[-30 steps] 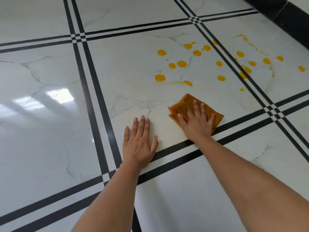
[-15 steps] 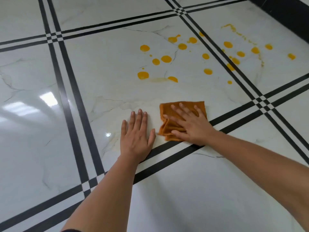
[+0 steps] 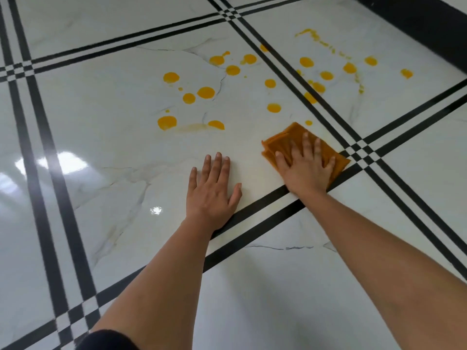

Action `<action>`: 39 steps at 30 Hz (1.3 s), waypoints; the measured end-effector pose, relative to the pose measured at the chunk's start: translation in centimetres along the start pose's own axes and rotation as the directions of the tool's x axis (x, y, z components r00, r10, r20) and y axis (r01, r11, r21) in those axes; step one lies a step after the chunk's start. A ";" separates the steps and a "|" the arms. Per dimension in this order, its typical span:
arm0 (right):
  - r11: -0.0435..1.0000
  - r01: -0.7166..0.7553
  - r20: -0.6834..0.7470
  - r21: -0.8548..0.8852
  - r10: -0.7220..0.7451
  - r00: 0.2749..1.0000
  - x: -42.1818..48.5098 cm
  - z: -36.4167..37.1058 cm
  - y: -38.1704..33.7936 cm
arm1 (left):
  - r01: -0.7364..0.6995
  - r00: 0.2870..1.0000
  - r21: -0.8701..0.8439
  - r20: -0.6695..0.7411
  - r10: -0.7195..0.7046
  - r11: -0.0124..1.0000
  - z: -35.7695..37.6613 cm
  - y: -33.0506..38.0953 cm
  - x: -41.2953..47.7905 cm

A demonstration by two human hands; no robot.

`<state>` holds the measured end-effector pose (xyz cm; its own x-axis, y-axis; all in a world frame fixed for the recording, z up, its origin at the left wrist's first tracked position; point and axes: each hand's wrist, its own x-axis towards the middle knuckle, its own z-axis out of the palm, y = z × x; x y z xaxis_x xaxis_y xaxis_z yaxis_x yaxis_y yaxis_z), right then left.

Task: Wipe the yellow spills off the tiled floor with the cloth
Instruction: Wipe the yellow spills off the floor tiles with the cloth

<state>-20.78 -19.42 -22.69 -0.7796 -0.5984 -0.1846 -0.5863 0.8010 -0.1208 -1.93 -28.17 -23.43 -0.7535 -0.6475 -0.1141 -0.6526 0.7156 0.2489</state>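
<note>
While the right hand presses the folded orange cloth flat to the tiled floor, its fingers lie straight and spread across the fabric, curled round nothing. The cloth shows beyond the fingertips and to either side of them. The left hand rests palm-down on bare tile just beside it, fingers straight and close together, apparently as a prop.

Most of the yellow spills lie ahead of both sets of fingertips, unwiped. One small drop sits just past the right fingertips. A pale smear between two blobs lies ahead of the left fingertips. More dots are scattered further out, beyond the black tile lines.

The wiping looks far from done. To do this stroke well, I judge the right hand should press evenly through the whole palm and push the cloth forward over the nearest drop. It can then sweep toward the cluster ahead of the left fingers in overlapping passes. Thin smearing is the likely fault, and turning to a clean fold would help.
</note>
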 end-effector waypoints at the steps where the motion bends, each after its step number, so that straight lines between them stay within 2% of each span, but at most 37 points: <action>1: 0.999 0.039 0.000 -0.017 -0.039 0.999 -0.9 0.2 0.0 | -0.013 1.000 0.008 0.006 0.013 1.000 0.2 0.6 0.3; 2: 0.988 0.145 0.010 -0.046 -0.145 0.989 -2.1 0.6 0.0 | -0.027 1.000 0.017 0.006 0.027 0.999 0.3 0.9 0.4; 4: 0.916 0.383 0.056 -0.119 -0.379 0.924 -3.4 0.7 1.6 | -0.080 0.997 0.046 0.018 0.080 0.996 0.5 1.6 0.9; 5: 0.894 0.431 0.063 -0.124 -0.426 0.902 -2.6 0.3 2.6 | -0.108 0.994 0.059 0.032 0.107 0.992 0.5 1.9 1.2; 6: 0.906 0.405 0.056 -0.119 -0.401 0.914 -1.4 -0.2 3.6 | -0.128 0.991 0.070 0.049 0.125 0.989 0.6 2.4 1.4; 9: 0.997 0.083 0.016 -0.004 -0.082 0.996 0.8 -0.6 4.4 | -0.115 0.991 0.066 0.075 0.110 0.991 0.7 3.7 1.6; 10: 0.999 0.048 0.006 0.012 -0.048 0.999 0.4 -0.4 4.1 | -0.102 0.992 0.059 0.080 0.097 0.993 0.8 4.0 1.6; 15: 0.953 0.301 -0.005 -0.030 -0.301 0.954 -4.6 0.3 5.2 | -0.076 0.997 0.038 0.029 0.075 0.996 1.4 5.1 1.7; 18: 0.966 0.238 -0.077 0.100 -0.231 0.970 -5.2 -0.2 5.0 | -0.055 0.998 0.005 0.034 0.055 0.998 1.7 6.1 0.1; 20: 0.980 0.194 -0.241 0.049 -0.177 0.954 -6.3 -0.1 4.3 | -0.017 0.999 -0.023 0.039 0.018 1.000 2.0 6.9 -1.6; 22: 0.986 0.161 -0.290 0.049 -0.141 0.947 -7.4 -0.1 4.0 | 0.013 0.998 -0.050 0.058 -0.010 0.999 2.1 7.7 -3.1; 25: 0.983 0.136 -0.147 0.119 -0.118 0.982 -8.1 -0.6 3.8 | 0.045 0.994 -0.062 0.104 -0.038 0.997 1.8 8.6 -4.1; 27: 0.987 0.152 -0.118 0.052 -0.145 0.982 -7.4 -1.5 3.5 | 0.066 0.986 -0.060 0.156 -0.056 0.996 1.0 9.1 -3.9; 29: 0.987 0.156 -0.017 0.021 -0.156 0.988 -6.8 -2.8 2.9 | 0.111 0.972 -0.070 0.214 -0.094 0.991 -0.3 10.0 -3.9; 33: 0.978 -0.032 0.176 0.205 -0.004 0.984 -7.6 -7.5 3.2 | 0.261 0.937 -0.155 0.278 -0.212 0.953 -4.6 12.8 -5.6; 35: 0.924 -0.166 0.285 0.344 0.066 0.956 -9.6 -11.6 3.8 | 0.308 0.921 -0.184 0.302 -0.245 0.933 -8.2 14.5 -7.2; 39: 0.676 -0.463 0.470 0.573 0.191 0.862 -14.3 -21.0 3.7 | 0.411 0.892 -0.302 0.328 -0.311 0.860 -17.1 17.2 -10.5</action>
<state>-16.38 -8.17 -0.02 -0.6805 -0.3557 -0.6406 0.0908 0.8266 -0.5555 -3.88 -13.60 -1.54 -0.4955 -0.7142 -0.4943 -0.8468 0.2705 0.4581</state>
